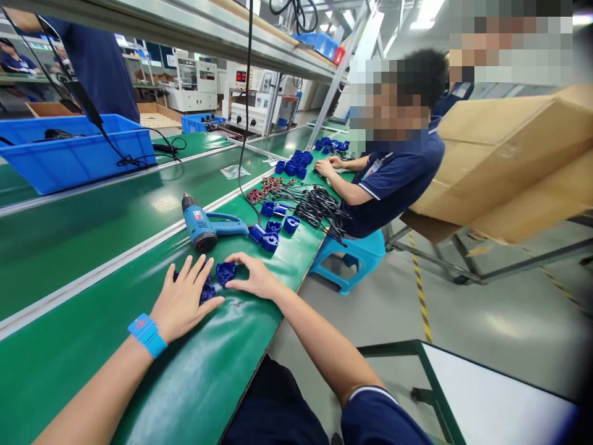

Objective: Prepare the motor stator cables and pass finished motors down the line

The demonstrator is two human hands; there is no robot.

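Observation:
My left hand (183, 301), with a blue band on its wrist, lies with fingers spread over a few dark blue plastic housings (207, 293); they show partly past its fingers, the rest hidden. The thumb and fingers of my right hand (254, 277) close around the sides of another blue plastic housing (225, 272), which rests on the green bench top. Just beyond both hands lies a blue heat gun (204, 225), its nozzle pointing away. More blue housings (270, 241) stand to the right of the heat gun.
Copper-coloured coils (265, 189) and a bundle of black cables (319, 207) lie farther along the bench. A co-worker (393, 167) sits there on a blue stool (348, 259). A blue bin (83, 151) stands at the left; a black cord (247, 93) hangs overhead.

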